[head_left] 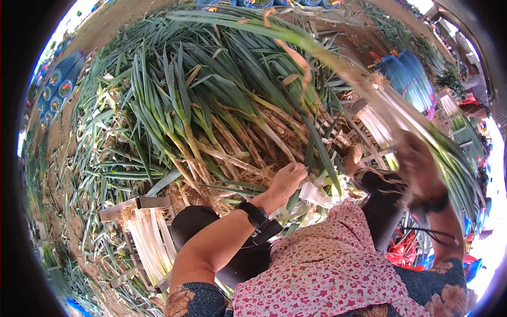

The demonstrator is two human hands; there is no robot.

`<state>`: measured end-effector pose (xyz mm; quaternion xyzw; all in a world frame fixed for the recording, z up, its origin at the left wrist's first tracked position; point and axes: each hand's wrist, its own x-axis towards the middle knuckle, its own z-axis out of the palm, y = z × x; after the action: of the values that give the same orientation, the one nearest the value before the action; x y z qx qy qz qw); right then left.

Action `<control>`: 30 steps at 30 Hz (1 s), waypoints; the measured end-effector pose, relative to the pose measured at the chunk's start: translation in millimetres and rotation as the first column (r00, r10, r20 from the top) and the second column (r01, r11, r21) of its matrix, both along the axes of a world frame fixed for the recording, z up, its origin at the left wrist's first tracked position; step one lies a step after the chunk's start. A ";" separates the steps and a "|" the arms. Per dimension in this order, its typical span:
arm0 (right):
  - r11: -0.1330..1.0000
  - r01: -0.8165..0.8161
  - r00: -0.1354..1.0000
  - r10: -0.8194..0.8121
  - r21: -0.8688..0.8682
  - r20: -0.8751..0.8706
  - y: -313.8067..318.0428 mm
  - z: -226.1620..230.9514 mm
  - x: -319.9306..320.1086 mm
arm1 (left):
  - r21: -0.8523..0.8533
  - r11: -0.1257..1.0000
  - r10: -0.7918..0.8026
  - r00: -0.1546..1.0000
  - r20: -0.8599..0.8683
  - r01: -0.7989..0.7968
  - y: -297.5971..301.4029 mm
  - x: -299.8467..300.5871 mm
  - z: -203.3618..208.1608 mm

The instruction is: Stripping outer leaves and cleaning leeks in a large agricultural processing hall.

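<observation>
My right hand [420, 165], smeared by motion, is closed round the lower part of a long leek [338, 55]. The leek slants up and to the left, its green leaves reaching over the pile, with blurred roots hanging below the hand. My left hand [288, 182] is closed in a pinch at the near edge of the pile; anything between its fingertips is too small to make out. Beyond it lies a big heap of unpeeled leeks [227, 100], roots toward me and leaves away. Pale peeled skins [317, 194] lie just right of my left hand.
Metal racks hold peeled white leeks at the left [153, 240] and right [393, 111]. Blue-wrapped leek bundles [406, 76] stand at the far right, with more bundles [59, 87] at the far left. Leaf scraps cover the soil [63, 174]. Red bags [404, 248] lie beside my right arm.
</observation>
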<state>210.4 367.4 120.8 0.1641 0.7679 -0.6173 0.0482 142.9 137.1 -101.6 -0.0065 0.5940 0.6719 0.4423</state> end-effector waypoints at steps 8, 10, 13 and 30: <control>0.723 -0.471 0.835 0.551 0.506 -0.010 -65.2 -281.0 -132.8 | 0.026 0.935 0.343 0.883 -0.322 -0.354 3.5 -1.2 -17.3; 0.759 -0.522 0.849 0.508 0.389 0.148 -102.1 -332.1 -147.7 | -0.032 0.939 0.307 0.879 -0.365 -0.341 4.9 4.3 -6.9; 0.813 -0.461 0.887 0.434 0.356 0.156 -158.9 -370.4 -155.8 | -0.066 0.962 0.231 0.915 -0.330 -0.267 -4.4 -1.1 16.5; -0.041 -0.578 0.520 0.752 0.815 0.406 -177.9 -369.9 -196.2 | -0.003 0.920 0.354 0.832 -0.427 -0.393 -27.4 -16.1 33.9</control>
<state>14.2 189.6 -249.0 -0.2826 0.9420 -0.0032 0.1811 126.9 109.7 -67.7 0.0014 0.6918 0.7032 0.1643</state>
